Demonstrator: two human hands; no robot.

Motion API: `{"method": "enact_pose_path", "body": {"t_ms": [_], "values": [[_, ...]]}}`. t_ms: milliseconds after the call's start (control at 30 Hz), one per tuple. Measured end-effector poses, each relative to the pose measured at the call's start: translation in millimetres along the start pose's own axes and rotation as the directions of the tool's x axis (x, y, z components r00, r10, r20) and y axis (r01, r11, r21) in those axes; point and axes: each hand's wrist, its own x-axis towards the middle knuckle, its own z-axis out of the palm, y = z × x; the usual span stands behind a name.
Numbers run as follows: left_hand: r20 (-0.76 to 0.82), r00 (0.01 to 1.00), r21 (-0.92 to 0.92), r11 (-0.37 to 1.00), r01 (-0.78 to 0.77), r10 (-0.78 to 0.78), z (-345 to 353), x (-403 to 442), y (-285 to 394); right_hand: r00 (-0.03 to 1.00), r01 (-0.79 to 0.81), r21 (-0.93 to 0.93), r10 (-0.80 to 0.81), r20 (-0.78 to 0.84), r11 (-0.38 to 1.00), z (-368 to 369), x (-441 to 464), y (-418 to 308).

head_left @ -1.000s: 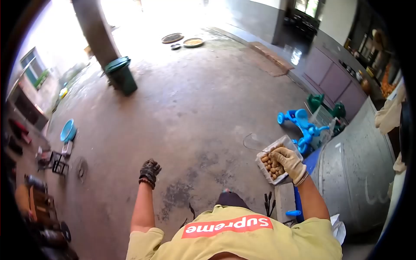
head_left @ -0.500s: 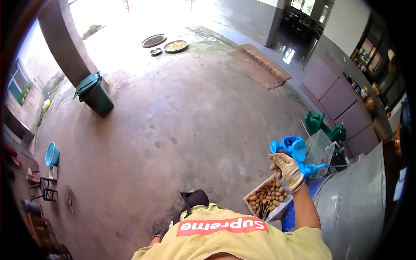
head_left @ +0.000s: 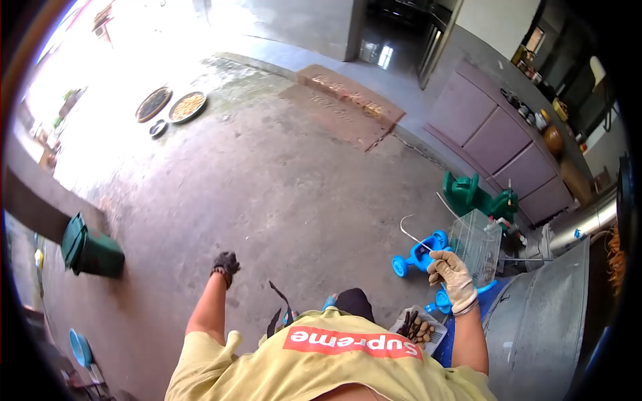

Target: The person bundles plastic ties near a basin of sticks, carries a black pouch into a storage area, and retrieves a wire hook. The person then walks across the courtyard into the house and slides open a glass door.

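My right hand (head_left: pixel 455 279), in a pale work glove, is raised at the right. Its fingers are closed on a thin wire hook (head_left: pixel 416 238), whose curved end points up and to the left. Below that hand, a white crate (head_left: pixel 438 334) holds brown potato-like produce (head_left: pixel 422 330) and some dark, long pieces; my shirt hides part of it. My left hand (head_left: pixel 226 266), in a dark glove, is held out over the floor on the left. Its fingers look curled, and nothing shows in them.
Beside my right hand are a blue ride-on toy (head_left: pixel 421 255), a wire cage (head_left: pixel 478 244) and a large metal sheet-like container (head_left: pixel 535 321). A green plastic toy (head_left: pixel 476 194) stands behind. A green bin (head_left: pixel 92 250) and blue basin (head_left: pixel 80 347) are left; round trays (head_left: pixel 187 107) lie farther off.
My view has turned to the right, so the bin and trays shift left. My left hand has come into view. The crate is now more hidden by my body; the hook stays in my right hand.
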Motion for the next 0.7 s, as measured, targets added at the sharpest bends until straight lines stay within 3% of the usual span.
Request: {"method": "enact_pose_path", "body": {"t_ms": [33,67,100,167,200,267,333,367,433,467,500,533,600,700], "values": [[-0.011,0.975,-0.482,0.856,0.188,-0.221,-18,19,107,0.999,0.0,0.004,0.0,-0.036,1.0,-13,20,-3],[-0.006,0.979,-0.603,0.781,0.16,-0.205,-26,56,167,0.994,0.012,0.025,-0.01,-0.104,1.0,-26,41,-6],[-0.011,0.98,-0.666,0.733,0.141,-0.198,-28,101,217,0.987,0.025,0.042,-0.018,-0.163,0.999,-39,67,-10],[0.034,0.997,-0.72,0.693,-0.027,0.073,-27,120,324,0.984,0.064,0.044,-0.056,-0.167,0.997,-67,128,-16],[0.001,0.998,-0.791,0.61,-0.038,0.063,-9,150,340,0.982,0.091,0.039,-0.083,-0.167,0.995,-80,156,-20],[0.109,0.994,-0.732,0.678,0.064,0.024,25,181,367,0.977,0.126,0.027,-0.12,-0.175,0.992,-99,226,-47],[0.218,0.973,-0.457,0.872,0.175,-0.081,59,185,368,0.977,0.124,0.047,-0.114,-0.182,0.991,-110,291,-84],[0.262,0.955,-0.186,0.963,0.194,-0.142,75,186,356,0.978,0.132,0.041,-0.123,-0.168,0.99,-117,325,-103],[0.334,0.889,-0.08,0.93,0.359,-0.314,97,162,344,0.981,0.124,0.016,-0.12,-0.155,0.992,-135,388,-134],[0.277,0.929,0.153,0.966,0.208,-0.244,126,170,288,0.981,0.16,-0.004,-0.16,-0.108,0.987,-145,423,-147],[0.217,0.961,0.395,0.916,0.074,-0.171,152,177,238,0.977,0.206,-0.019,-0.207,-0.058,0.978,-153,459,-158],[0.32,0.918,0.506,0.861,0.042,-0.233,145,171,241,0.973,0.227,-0.04,-0.228,-0.042,0.973,-162,496,-169],[0.409,0.845,0.571,0.819,0.057,-0.344,136,184,267,0.962,0.271,-0.032,-0.272,-0.032,0.962,-180,576,-182],[0.449,0.804,0.626,0.779,0.029,-0.39,133,254,317,0.954,0.295,-0.054,-0.297,-0.039,0.954,-195,676,-197]]}}
